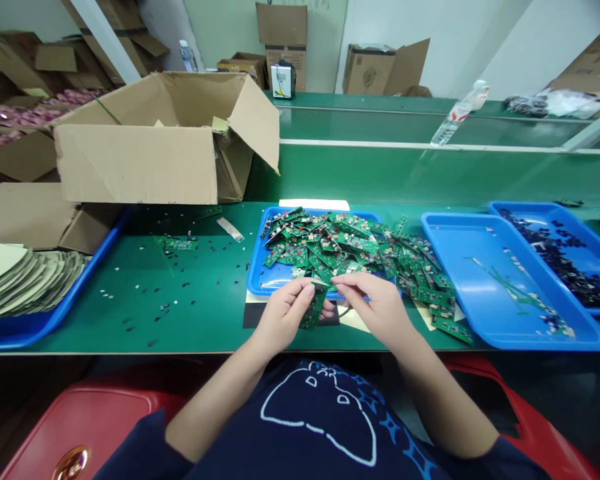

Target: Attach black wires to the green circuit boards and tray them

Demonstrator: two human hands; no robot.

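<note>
Close to the bench's front edge, my left hand [286, 308] grips a green circuit board [314, 307] between thumb and fingers. The board is tilted, with its populated face partly showing. My right hand [375, 303] is closed in a pinch at the board's upper right corner; what lies between its fingertips is too small to make out. Just beyond both hands, a blue tray [254, 279] carries a heap of small circuit boards [330, 240]. More boards [425, 267] spill over its right side onto the bench.
To the right are a blue tray [460, 267] with thin green strips and another with black parts [570, 260]. A large cardboard box [140, 160] stands back left. Stacked sheets [35, 280] fill a left tray. Small scraps [165, 308] dot the green bench. A bottle [455, 120] leans behind.
</note>
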